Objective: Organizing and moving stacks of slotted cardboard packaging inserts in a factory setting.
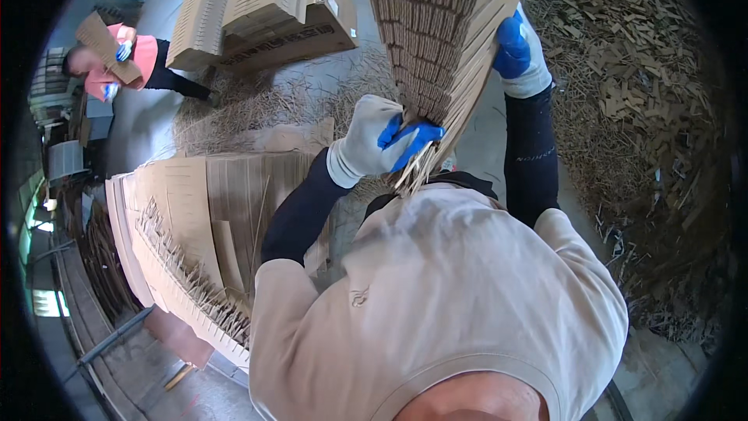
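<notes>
Left hand point(379, 140) and right hand point(518, 51), both gloved, are clamped on the raised stack of die-cut cardboard sheets point(436, 31). Scrap fringe remains along its lower edge. Beyond, stacked sheets point(202, 210) and scrap strips point(623, 70) indicate work partly complete.

A stack of die-cut cardboard sheets point(195, 218) lay to the left, its near edge fringed with loose strips. Beyond it stood more cardboard stacks point(265, 0) on the concrete floor point(156, 125). A heap of cardboard offcuts point(623, 86) spread across the right side, with thinner trimmings point(234, 109) scattered in the middle. At the upper left a co-worker in a pink top point(117, 62) bent over a cardboard piece point(105, 43), wearing blue-and-white gloves. A dark metal rail point(109, 339) ran along the lower left edge
</notes>
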Available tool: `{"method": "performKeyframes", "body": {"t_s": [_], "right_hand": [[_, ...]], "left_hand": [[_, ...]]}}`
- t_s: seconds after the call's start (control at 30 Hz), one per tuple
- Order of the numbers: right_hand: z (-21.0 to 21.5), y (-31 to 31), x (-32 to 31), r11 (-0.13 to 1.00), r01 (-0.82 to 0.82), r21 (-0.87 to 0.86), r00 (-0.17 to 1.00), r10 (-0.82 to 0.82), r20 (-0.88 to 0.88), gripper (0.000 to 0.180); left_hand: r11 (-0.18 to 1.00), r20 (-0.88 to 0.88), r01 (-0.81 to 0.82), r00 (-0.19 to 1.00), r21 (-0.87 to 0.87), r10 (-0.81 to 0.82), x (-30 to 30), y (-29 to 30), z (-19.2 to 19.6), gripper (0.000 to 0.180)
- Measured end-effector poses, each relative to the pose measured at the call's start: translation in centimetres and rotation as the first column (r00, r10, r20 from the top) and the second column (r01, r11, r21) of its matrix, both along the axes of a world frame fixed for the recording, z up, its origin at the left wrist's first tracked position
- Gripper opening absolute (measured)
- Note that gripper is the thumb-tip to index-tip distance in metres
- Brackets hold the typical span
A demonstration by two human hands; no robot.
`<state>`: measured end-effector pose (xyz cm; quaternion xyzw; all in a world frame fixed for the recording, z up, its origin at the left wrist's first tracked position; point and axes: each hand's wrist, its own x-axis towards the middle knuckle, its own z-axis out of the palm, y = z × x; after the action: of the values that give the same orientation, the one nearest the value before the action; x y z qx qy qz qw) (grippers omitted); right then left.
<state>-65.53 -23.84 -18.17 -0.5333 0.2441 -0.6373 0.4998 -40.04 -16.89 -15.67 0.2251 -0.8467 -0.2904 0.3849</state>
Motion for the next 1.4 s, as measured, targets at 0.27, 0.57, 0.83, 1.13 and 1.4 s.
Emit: {"method": "performKeyframes", "body": {"t_s": [0.27, 0.57, 0.83, 1.13, 1.4], "right_hand": [[1.1, 1.5, -3.2, 0.995, 0.078, 0.062, 0.963, -0.059, -0.263, 0.065], [-0.3, 1.8, -2.7, 0.997, 0.069, 0.025, 0.997, -0.069, -0.019, 0.068], [1.3, 2.0, -1.2, 0.986, 0.160, 0.053, 0.986, -0.158, -0.052, 0.054], [0.6, 0.3, -6.2, 0.945, 0.312, 0.100, 0.948, -0.316, 0.025, 0.048], [3.2, -0.5, -5.6, 0.951, 0.286, -0.119, 0.926, -0.306, -0.220, 0.051]], "left_hand": [[0.875, 0.135, -0.422, 0.878, -0.238, 0.460, -2.1, 1.7, 0.9, 0.029], [0.899, -0.028, -0.421, 0.907, -0.121, 0.421, -1.5, 2.2, -0.6, 0.021], [0.727, -0.472, -0.685, 0.658, -0.048, 0.588, -3.3, 3.0, -4.8, 0.018], [0.306, -0.191, -0.613, 0.248, 0.729, 0.950, 3.9, 3.8, -6.9, 0.031], [0.668, 0.374, -0.743, 0.631, 0.041, 0.679, 3.7, 4.3, -6.1, 0.092]]}}
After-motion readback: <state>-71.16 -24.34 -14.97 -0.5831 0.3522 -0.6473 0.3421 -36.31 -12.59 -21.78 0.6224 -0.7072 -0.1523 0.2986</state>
